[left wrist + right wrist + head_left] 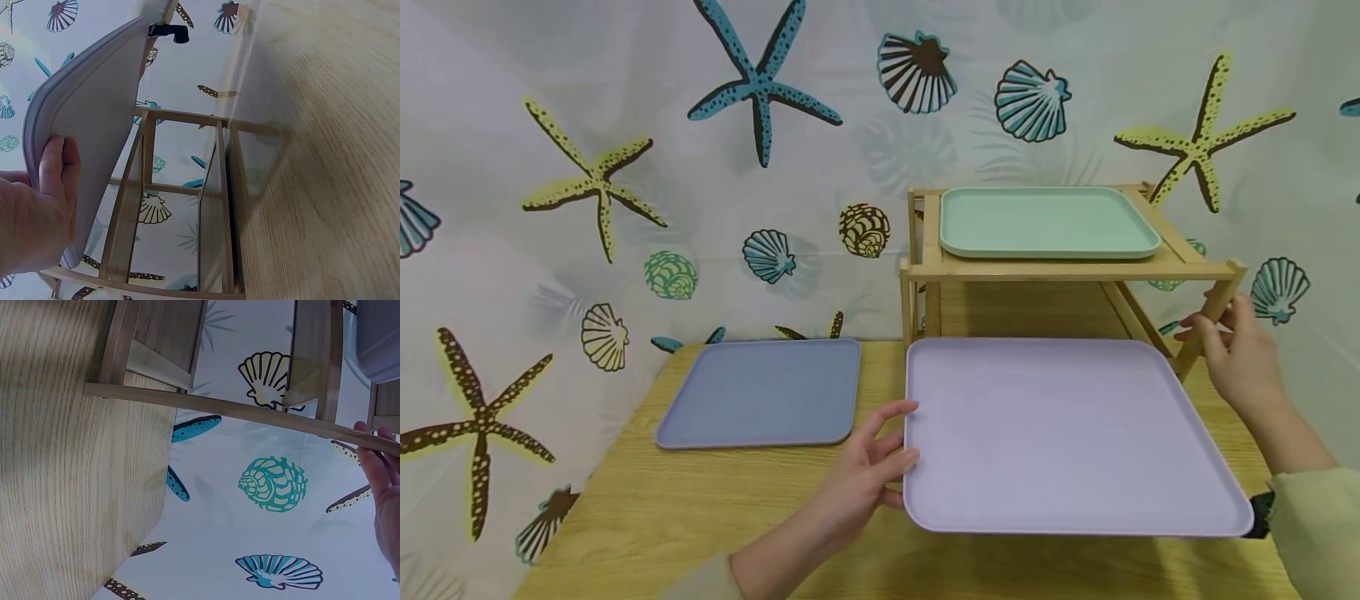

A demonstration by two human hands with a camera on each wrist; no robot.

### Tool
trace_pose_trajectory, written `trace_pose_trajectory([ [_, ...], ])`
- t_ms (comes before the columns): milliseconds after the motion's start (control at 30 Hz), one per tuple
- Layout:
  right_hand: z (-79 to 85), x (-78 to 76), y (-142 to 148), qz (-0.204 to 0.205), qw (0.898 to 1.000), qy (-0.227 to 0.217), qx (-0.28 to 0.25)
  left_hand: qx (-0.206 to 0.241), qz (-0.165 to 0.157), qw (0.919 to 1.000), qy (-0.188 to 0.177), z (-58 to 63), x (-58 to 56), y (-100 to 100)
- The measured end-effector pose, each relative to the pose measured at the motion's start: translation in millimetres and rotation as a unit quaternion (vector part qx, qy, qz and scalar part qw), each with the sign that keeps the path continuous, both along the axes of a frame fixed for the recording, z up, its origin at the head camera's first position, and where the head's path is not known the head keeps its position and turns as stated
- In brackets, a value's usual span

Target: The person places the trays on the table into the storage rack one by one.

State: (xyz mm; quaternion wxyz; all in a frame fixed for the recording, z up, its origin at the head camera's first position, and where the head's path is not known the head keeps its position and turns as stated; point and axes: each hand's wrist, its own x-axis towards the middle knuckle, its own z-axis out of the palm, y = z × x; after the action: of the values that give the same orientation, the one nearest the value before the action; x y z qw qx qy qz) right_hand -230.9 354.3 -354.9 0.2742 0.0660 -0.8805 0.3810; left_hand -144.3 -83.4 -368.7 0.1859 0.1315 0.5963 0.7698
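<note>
In the head view my left hand (867, 467) grips the left edge of a lavender rectangular tray (1060, 433), raised in front of a wooden tiered rack (1075, 270). The left wrist view has the tray (103, 119) tilted on edge, with the fingers (52, 172) against its underside. My right hand (1243, 358) holds the rack's right front post (1220, 304), its fingers curled round the wood. That same post (237, 411) crosses the right wrist view, the right hand (384, 487) at its far right. A mint green tray (1048, 221) lies on the rack's top shelf.
A blue-grey tray (767, 392) lies flat on the wood-grain table (647, 500), left of the rack. Behind it all hangs a white cloth (820, 183) printed with starfish and shells. A black piece (1262, 514) shows beside the right sleeve.
</note>
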Motion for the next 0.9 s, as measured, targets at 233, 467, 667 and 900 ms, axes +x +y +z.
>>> trace_pose_trajectory([
  [233, 0.0, -1.8, 0, -0.001, 1.0, -0.009, -0.004, -0.014, 0.029, 0.9995, 0.0, -5.8, -18.0, 13],
  [467, -0.9, -0.7, -2, 0.007, 1.0, 0.005, -0.014, -0.013, 0.075, 0.9969, -0.019, -13.3, -36.1, 26],
  [667, -1.7, -1.3, -1, 0.009, 1.0, 0.008, -0.016, -0.003, 0.098, 0.9949, -0.027, -15.4, -51.1, 35],
  [900, -2.0, -1.3, -1, 0.001, 1.0, 0.007, -0.007, 0.029, 0.1, 0.9943, -0.023, -11.9, -54.4, 36],
])
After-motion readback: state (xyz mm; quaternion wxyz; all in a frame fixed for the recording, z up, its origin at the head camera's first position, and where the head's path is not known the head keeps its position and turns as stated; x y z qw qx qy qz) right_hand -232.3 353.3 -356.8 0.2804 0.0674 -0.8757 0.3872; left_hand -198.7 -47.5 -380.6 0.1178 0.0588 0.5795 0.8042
